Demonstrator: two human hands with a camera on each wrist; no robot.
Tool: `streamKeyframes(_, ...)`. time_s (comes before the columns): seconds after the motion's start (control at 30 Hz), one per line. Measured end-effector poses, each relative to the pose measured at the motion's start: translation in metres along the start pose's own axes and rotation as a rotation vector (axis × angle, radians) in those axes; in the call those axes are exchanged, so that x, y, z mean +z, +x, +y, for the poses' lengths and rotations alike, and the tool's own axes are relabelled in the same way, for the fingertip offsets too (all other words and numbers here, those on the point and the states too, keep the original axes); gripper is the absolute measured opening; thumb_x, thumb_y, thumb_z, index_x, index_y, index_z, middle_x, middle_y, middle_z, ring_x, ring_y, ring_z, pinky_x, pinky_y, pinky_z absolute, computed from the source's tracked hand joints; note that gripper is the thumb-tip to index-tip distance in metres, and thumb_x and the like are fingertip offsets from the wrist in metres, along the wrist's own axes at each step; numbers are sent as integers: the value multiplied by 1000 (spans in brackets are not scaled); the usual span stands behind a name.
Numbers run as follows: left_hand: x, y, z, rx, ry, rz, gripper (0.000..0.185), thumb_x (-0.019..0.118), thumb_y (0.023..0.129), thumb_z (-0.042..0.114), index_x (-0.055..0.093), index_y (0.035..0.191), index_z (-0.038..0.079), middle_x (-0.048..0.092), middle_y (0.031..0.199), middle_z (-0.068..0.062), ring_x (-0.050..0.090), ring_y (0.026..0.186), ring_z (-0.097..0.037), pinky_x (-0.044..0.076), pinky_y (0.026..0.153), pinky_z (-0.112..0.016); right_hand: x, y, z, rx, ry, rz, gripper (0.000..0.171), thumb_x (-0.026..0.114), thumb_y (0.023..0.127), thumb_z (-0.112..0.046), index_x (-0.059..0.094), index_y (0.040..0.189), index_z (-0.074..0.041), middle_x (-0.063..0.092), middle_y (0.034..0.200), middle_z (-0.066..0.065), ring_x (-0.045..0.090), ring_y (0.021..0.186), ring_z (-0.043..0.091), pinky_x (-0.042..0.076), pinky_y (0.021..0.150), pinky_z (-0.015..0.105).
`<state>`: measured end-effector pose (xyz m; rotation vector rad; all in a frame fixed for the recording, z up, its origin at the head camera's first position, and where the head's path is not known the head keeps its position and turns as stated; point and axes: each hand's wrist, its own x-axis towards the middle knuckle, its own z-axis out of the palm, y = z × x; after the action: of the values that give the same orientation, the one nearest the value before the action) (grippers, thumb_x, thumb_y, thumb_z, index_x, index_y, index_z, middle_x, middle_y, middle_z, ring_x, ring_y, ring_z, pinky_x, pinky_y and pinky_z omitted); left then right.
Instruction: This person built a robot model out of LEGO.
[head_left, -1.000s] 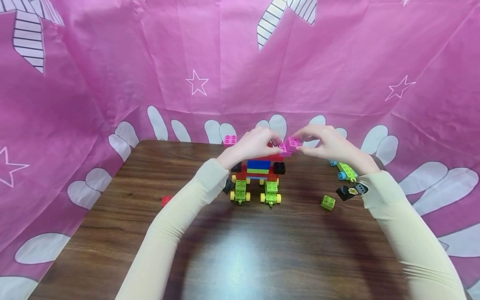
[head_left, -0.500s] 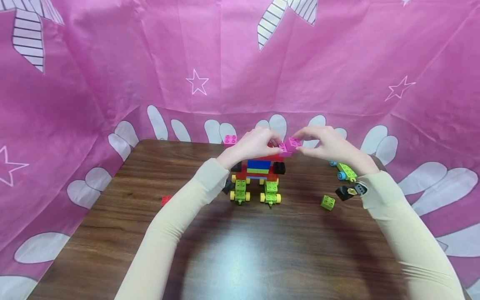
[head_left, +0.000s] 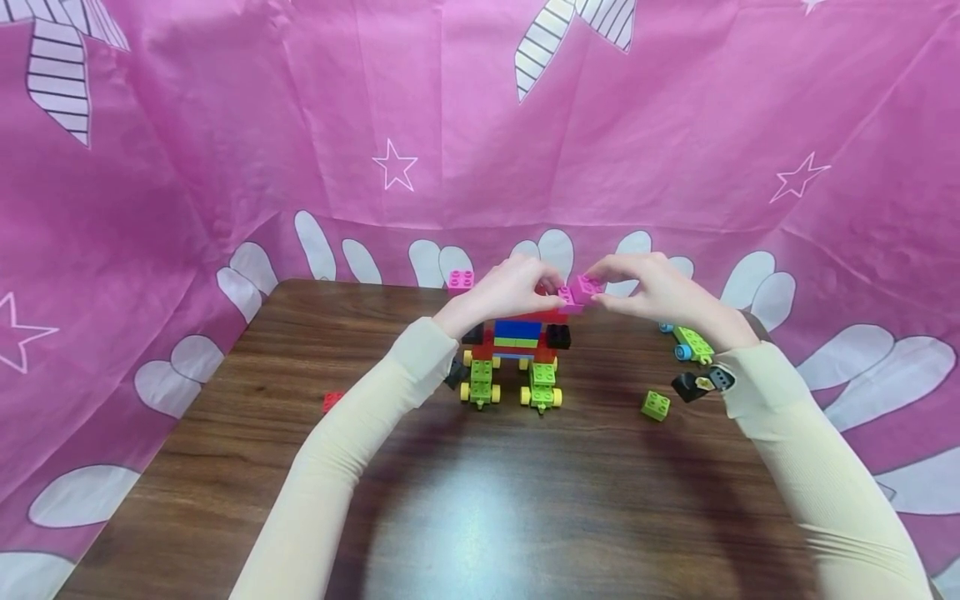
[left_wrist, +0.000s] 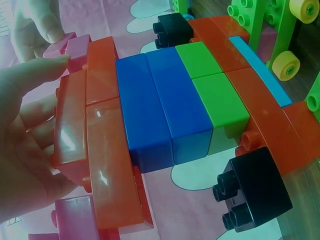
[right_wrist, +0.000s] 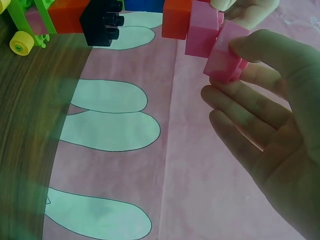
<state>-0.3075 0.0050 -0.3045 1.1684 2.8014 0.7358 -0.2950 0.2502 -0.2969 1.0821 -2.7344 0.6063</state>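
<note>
A toy figure of stacked building blocks stands upright in the head view, with blue blocks (head_left: pixel 517 329) in its middle and green wheeled bases (head_left: pixel 481 385) as feet. My left hand (head_left: pixel 510 285) is at its top right, thumb and forefinger pinching a pink block (right_wrist: pixel 202 29) joined to the red top row. In the left wrist view, its other fingers spread behind a red block (left_wrist: pixel 72 120). My right hand (head_left: pixel 660 287) pinches a second pink block (right_wrist: pixel 226 50) between thumb and fingers, tilted against the first one. Its remaining fingers extend loosely below.
On the wooden table (head_left: pixel 480 508) lie a green block (head_left: pixel 656 406), a black piece (head_left: pixel 688 386) and a green wheeled base with blue wheels (head_left: pixel 693 343) at right. A red block (head_left: pixel 332 401) lies left, partly behind the sleeve. A pink patterned cloth (head_left: pixel 480 125) hangs behind.
</note>
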Motion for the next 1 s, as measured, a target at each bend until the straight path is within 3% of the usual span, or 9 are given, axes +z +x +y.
streamKeyframes(0.27, 0, -1, 1, -8, 1, -1, 27, 67, 94, 30, 73, 114, 13, 76, 109, -3, 70, 103, -13, 56, 94, -28, -1, 2, -4, -38, -13, 8, 29, 75, 85, -12, 69, 114, -8, 75, 108, 9, 70, 104, 28, 62, 69, 38)
streamKeyframes(0.57, 1, -1, 1, -10, -10, -3, 28, 67, 95, 30, 72, 116, 13, 76, 112, -3, 70, 106, -13, 55, 96, -28, -2, 7, -6, -80, -78, 12, 26, 77, 84, -12, 70, 109, -9, 76, 102, 6, 72, 99, 26, 59, 87, 47)
streamKeyframes(0.73, 1, -1, 1, -14, -1, 2, 28, 67, 95, 31, 72, 115, 14, 76, 111, -2, 69, 106, -13, 56, 96, -29, -3, 9, -8, -68, -82, 0, 25, 77, 83, -11, 70, 107, -8, 76, 101, 7, 72, 98, 26, 59, 86, 48)
streamKeyframes(1.0, 1, -1, 0, -19, 7, -2, 28, 67, 95, 32, 72, 116, 15, 76, 111, -1, 69, 107, -13, 57, 93, -30, -5, 13, -10, -130, -122, -2, 22, 77, 81, -7, 69, 101, -5, 75, 93, 5, 72, 90, 24, 59, 81, 45)
